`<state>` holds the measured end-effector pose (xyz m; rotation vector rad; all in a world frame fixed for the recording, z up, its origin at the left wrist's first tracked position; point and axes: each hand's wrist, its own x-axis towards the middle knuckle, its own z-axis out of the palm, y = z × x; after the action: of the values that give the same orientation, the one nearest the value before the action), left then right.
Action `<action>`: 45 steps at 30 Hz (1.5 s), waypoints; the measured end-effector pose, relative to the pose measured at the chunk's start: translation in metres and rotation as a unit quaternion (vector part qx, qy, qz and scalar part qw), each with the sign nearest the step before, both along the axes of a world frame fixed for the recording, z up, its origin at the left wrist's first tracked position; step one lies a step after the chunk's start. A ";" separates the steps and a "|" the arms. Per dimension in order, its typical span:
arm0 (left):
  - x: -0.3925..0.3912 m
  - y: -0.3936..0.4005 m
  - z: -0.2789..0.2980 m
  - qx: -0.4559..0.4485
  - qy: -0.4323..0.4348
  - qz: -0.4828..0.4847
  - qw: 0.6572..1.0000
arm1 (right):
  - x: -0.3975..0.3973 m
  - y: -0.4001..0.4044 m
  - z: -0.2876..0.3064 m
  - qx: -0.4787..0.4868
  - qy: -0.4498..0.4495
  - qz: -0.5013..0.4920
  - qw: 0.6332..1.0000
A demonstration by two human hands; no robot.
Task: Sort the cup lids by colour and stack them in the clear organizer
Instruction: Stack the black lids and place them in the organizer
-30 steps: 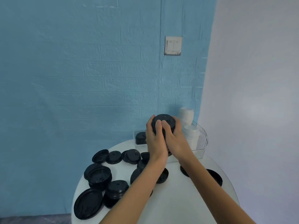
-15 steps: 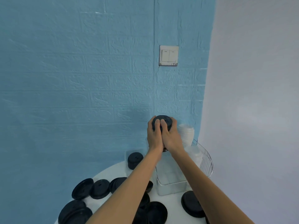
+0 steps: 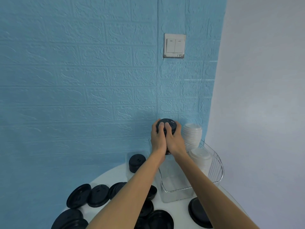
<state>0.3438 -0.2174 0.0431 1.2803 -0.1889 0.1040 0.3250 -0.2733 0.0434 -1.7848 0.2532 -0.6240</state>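
Hands: our left hand [image 3: 158,139] and right hand [image 3: 174,140] grip black lid stack [image 3: 166,126] centre frame, above clear organizer [image 3: 216,166].

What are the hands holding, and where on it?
Both the left hand and right hand grip a stack of black lids by its sides, thumbs on top.

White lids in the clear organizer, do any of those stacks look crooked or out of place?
The rear white stack leans slightly left but holds together. The front white stack looks straight. Both hands grip a tall black stack beside them. Nothing is spilled.
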 end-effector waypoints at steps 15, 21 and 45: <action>0.014 -0.004 -0.007 0.047 0.078 0.005 0.996 | 0.014 -0.013 -0.014 0.006 0.052 0.046 0.998; 0.018 -0.004 -0.005 0.055 0.113 0.011 0.992 | 0.023 -0.020 -0.011 -0.010 0.108 0.069 0.992; 0.023 -0.007 -0.019 0.225 0.102 0.062 0.967 | 0.032 -0.024 -0.033 -0.106 0.139 0.068 0.982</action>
<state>0.3672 -0.2248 0.0237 1.7453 0.0501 0.0359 0.3573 -0.2975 0.0107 -2.0772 0.2590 -0.3119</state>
